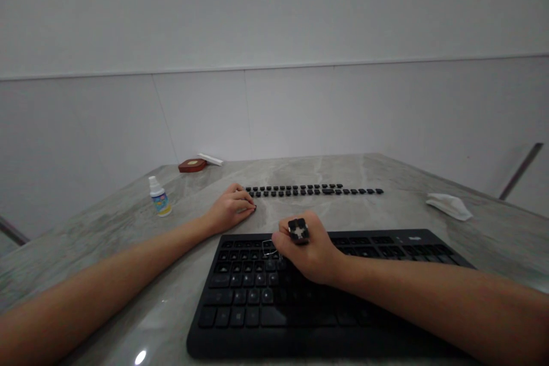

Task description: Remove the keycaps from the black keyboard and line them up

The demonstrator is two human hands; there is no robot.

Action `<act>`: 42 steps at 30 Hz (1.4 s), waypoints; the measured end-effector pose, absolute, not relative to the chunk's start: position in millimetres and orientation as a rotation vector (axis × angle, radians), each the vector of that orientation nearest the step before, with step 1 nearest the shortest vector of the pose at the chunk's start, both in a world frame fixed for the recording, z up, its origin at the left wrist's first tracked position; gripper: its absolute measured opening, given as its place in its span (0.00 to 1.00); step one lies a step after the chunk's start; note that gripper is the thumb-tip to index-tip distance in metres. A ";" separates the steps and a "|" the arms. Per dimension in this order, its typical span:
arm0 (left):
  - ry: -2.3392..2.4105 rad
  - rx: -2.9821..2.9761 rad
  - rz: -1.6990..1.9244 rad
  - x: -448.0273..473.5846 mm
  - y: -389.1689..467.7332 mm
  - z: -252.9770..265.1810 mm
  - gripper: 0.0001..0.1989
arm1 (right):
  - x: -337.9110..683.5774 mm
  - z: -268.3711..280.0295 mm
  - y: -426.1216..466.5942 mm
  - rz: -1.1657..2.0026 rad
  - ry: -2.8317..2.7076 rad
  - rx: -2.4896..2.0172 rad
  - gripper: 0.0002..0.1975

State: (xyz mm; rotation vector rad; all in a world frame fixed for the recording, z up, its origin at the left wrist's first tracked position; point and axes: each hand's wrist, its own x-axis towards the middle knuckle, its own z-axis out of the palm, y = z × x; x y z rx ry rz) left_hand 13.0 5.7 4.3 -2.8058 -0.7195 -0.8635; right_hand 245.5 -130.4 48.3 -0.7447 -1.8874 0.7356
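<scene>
A black keyboard [240,315] lies in front of me, with keycaps gone from its upper rows at the left. Over its upper part, my right hand [311,249] is closed around a keycap puller [299,231]. The puller's square black end points up, and its wire loops [269,247] stick out near the top-row switches. Beyond the keyboard's upper left corner, my left hand [233,207] rests on the table, fingers pinched on a small black keycap [254,207]. Just past those fingers, loose keycaps [300,190] stand in two long rows.
A white spray bottle [160,199] with a blue and yellow label stands at the left. Farther back are a brown case [193,166] and a white strip [210,159]. White folded tissue [449,206] lies at the right on the grey marbled table [398,206].
</scene>
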 end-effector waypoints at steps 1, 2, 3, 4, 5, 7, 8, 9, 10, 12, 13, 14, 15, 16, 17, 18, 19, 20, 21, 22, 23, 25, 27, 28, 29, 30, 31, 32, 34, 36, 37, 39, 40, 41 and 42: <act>-0.746 -2.792 -0.872 14.2 6.7 3.2 0.09 | 245.5 48.1 -130.5 0.735 -1.886 -0.750 0.18; -0.774 -2.780 -0.877 14.6 6.9 2.7 0.08 | 245.5 47.9 -130.4 0.734 -1.887 -0.753 0.18; -0.805 -2.766 -0.881 14.6 6.4 2.7 0.06 | 245.4 47.8 -130.4 0.732 -1.890 -0.755 0.17; -0.838 -2.752 -0.884 14.3 5.4 3.1 0.06 | 245.3 47.8 -130.3 0.733 -1.895 -0.757 0.17; -0.870 -2.736 -0.889 14.1 4.2 3.7 0.07 | 245.1 47.8 -130.1 0.733 -1.899 -0.757 0.18; -0.918 -2.716 -0.888 14.1 1.6 5.4 0.13 | 244.7 47.6 -129.8 0.737 -1.905 -0.757 0.18; -0.931 -2.712 -0.882 14.6 0.5 6.1 0.14 | 244.6 47.3 -129.6 0.739 -1.904 -0.756 0.18; -0.938 -2.710 -0.875 15.2 -0.4 6.8 0.16 | 244.4 46.9 -129.4 0.741 -1.902 -0.754 0.18; -0.943 -2.709 -0.869 16.0 -1.1 7.4 0.17 | 244.3 46.6 -129.2 0.741 -1.902 -0.752 0.18; -0.949 -2.708 -0.859 17.3 -1.9 8.2 0.19 | 244.0 46.0 -129.0 0.741 -1.906 -0.753 0.18; -0.951 -2.709 -0.855 17.8 -2.1 8.5 0.20 | 243.9 46.0 -129.0 0.739 -1.909 -0.754 0.18; -0.952 -2.710 -0.850 18.1 -2.2 8.7 0.20 | 243.8 46.1 -129.0 0.738 -1.913 -0.754 0.18; -0.953 -2.712 -0.845 18.3 -2.2 8.7 0.21 | 243.8 46.3 -129.2 0.737 -1.918 -0.756 0.18; -0.954 -2.713 -0.840 18.3 -2.0 8.6 0.22 | 243.7 46.5 -129.3 0.736 -1.922 -0.758 0.18; -0.955 -2.714 -0.835 18.2 -1.8 8.4 0.22 | 243.7 46.7 -129.4 0.734 -1.927 -0.760 0.18; -0.956 -2.713 -0.830 18.0 -1.3 8.0 0.22 | 243.8 46.9 -129.5 0.733 -1.932 -0.761 0.18; -0.958 -2.713 -0.824 17.8 -0.7 7.4 0.22 | 243.9 46.9 -129.4 0.734 -1.938 -0.762 0.18; -0.959 -2.713 -0.818 17.4 0.0 6.7 0.24 | 244.0 46.8 -129.4 0.737 -1.943 -0.762 0.18; -0.960 -2.712 -0.811 17.0 0.8 6.0 0.25 | 244.1 46.6 -129.2 0.741 -1.945 -0.760 0.18; -0.962 -2.711 -0.804 16.5 1.6 5.3 0.28 | 244.1 46.3 -129.1 0.745 -1.946 -0.754 0.18; -0.964 -2.710 -0.797 16.1 2.3 4.7 0.30 | 244.1 46.0 -128.9 0.751 -1.945 -0.750 0.18; -0.970 -2.708 -0.786 15.2 3.3 3.8 0.32 | 243.9 45.7 -128.8 0.755 -1.948 -0.739 0.17; -0.978 -2.703 -0.778 14.6 3.8 3.3 0.33 | 243.7 46.0 -128.9 0.754 -1.956 -0.738 0.17; -0.982 -2.701 -0.776 14.4 3.9 3.2 0.33 | 243.5 46.3 -129.1 0.753 -1.960 -0.742 0.17; -0.986 -2.698 -0.774 14.3 4.1 3.1 0.34 | 243.4 46.7 -129.4 0.752 -1.963 -0.744 0.17; -0.990 -2.695 -0.772 14.2 4.2 3.0 0.34 | 243.4 47.0 -129.6 0.752 -1.965 -0.745 0.18; -0.994 -2.693 -0.770 14.2 4.4 2.9 0.34 | 243.4 47.2 -129.9 0.755 -1.965 -0.745 0.18; -0.998 -2.691 -0.769 14.2 4.6 2.8 0.34 | 243.4 47.3 -130.2 0.756 -1.967 -0.741 0.18; -1.004 -2.689 -0.766 14.2 4.8 2.8 0.35 | 243.6 47.0 -130.5 0.752 -1.970 -0.735 0.18; -1.004 -2.687 -0.764 14.3 4.6 3.0 0.35 | 244.0 46.1 -130.6 0.752 -1.970 -0.727 0.18; -1.002 -2.685 -0.765 14.3 4.5 3.1 0.35 | 244.2 45.7 -130.4 0.755 -1.971 -0.723 0.17; -1.001 -2.674 -0.773 14.2 4.4 3.1 0.34 | 244.4 44.9 -129.9 0.755 -1.972 -0.715 0.17; -1.003 -2.663 -0.783 14.0 4.5 2.9 0.34 | 244.4 44.6 -129.6 0.752 -1.973 -0.710 0.17; -1.009 -2.647 -0.798 13.7 4.7 2.5 0.34 | 244.4 44.5 -129.4 0.748 -1.974 -0.704 0.17; -1.016 -2.628 -0.815 13.3 5.1 1.9 0.33 | 244.3 44.5 -129.4 0.742 -1.974 -0.696 0.17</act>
